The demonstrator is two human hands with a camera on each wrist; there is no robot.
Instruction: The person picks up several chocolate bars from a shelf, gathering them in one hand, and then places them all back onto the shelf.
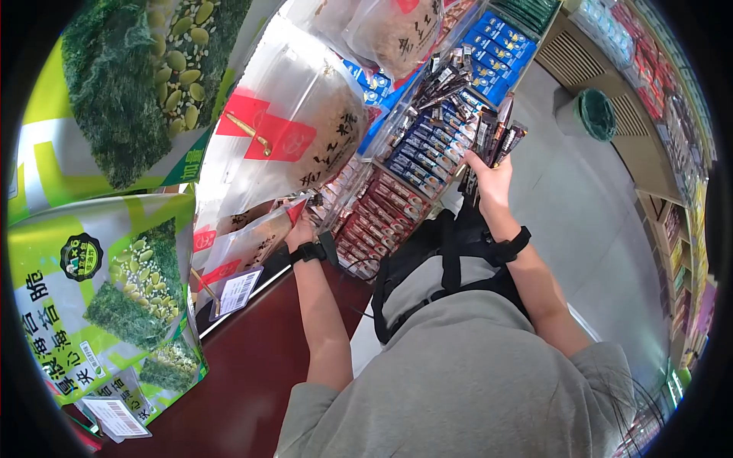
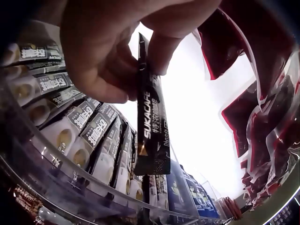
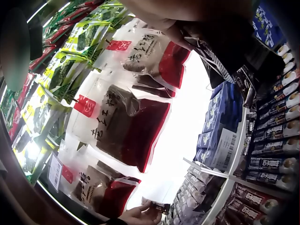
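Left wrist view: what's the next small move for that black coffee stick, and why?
Probably lower the coffee stick straight down into the tray. The left hand pinches its top end, it hangs upright over the standing sticks, and the right hand holds a bundle of more sticks.

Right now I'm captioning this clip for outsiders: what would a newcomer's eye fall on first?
The bright green seaweed bags hanging at the head view's left jump out first. Then the right hand grips a bundle of dark sachets up by the shelf of coffee sticks, while the left hand pinches one black SUKACAFE sachet.
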